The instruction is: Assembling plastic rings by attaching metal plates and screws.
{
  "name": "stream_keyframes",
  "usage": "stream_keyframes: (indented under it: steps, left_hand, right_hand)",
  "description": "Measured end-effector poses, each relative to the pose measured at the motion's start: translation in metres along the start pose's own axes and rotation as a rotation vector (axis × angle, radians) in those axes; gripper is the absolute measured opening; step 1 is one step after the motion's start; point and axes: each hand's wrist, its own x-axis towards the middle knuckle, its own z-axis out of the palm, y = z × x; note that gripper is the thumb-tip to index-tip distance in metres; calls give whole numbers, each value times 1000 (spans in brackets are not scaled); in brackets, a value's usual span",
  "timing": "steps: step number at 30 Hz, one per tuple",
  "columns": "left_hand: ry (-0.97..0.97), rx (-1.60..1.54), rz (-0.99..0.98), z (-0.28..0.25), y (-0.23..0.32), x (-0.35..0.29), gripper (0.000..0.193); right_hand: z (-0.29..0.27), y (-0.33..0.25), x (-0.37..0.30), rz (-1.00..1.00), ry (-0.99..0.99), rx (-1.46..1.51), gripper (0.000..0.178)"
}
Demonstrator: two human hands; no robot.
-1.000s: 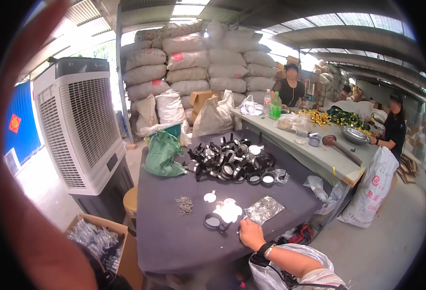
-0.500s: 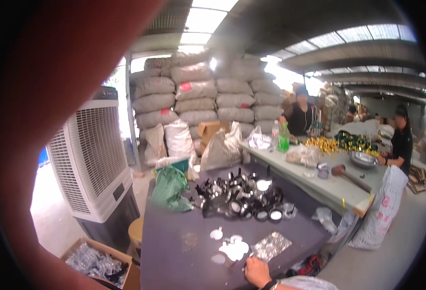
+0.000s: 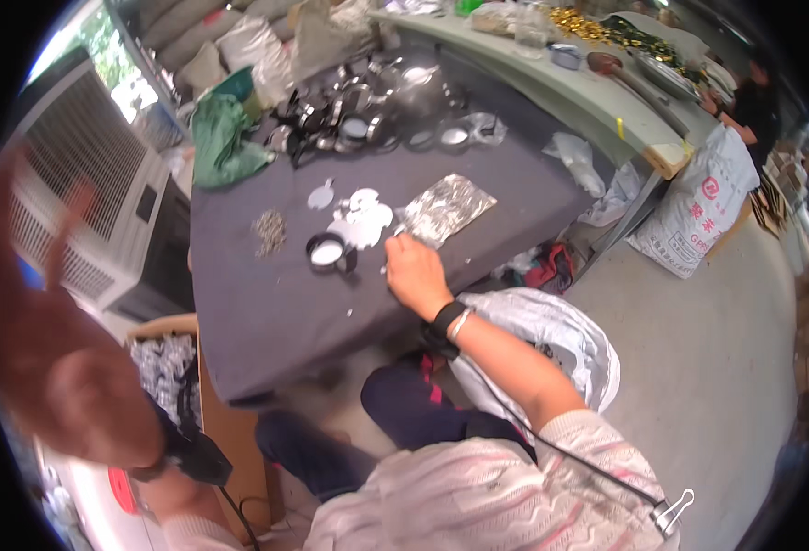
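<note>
My right hand (image 3: 415, 273) rests on the dark table with its fingers closed; what they hold, if anything, is too small to make out. Beside its fingertips lie a shiny silver sheet or packet (image 3: 449, 209) and a cluster of white round pieces (image 3: 363, 219). To its left is a black ring-shaped piece (image 3: 325, 252) with a pale disc inside. My left hand (image 3: 83, 367) is raised at the left, large and blurred near the camera, fingers apart, with nothing visible in it. A small heap of tiny metal bits (image 3: 269, 232) and one pale disc (image 3: 321, 194) lie farther left.
Black and silver pieces (image 3: 354, 106) are heaped at the table's far side, beside a green bag (image 3: 224, 142). A box of clear plastic parts (image 3: 196, 335) stands lower left, near an air cooler (image 3: 83, 174). Right: a pale worktable (image 3: 524, 69), a white sack (image 3: 698, 207), a person (image 3: 753, 106).
The view has tilted down. My left hand has moved back from covering the camera's left side. The black ring-shaped piece now lies on the table; my right hand stays by the silver packet.
</note>
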Motion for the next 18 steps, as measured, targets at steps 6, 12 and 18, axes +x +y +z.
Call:
stream_keyframes:
  steps: [6,12,18]
  left_hand:
    - [-121,-130,-699,140,-38,-124,29]
    - [-104,-303,-1156,182,-58,-225,22]
    - [-31,-106,-1092,186,-72,-277,23]
  right_hand:
    - [-8,32,-27,30,86,-11,8]
    - [-36,10,-71,-106,154,215,14]
    - [-86,45,-191,595,-252,213,60]
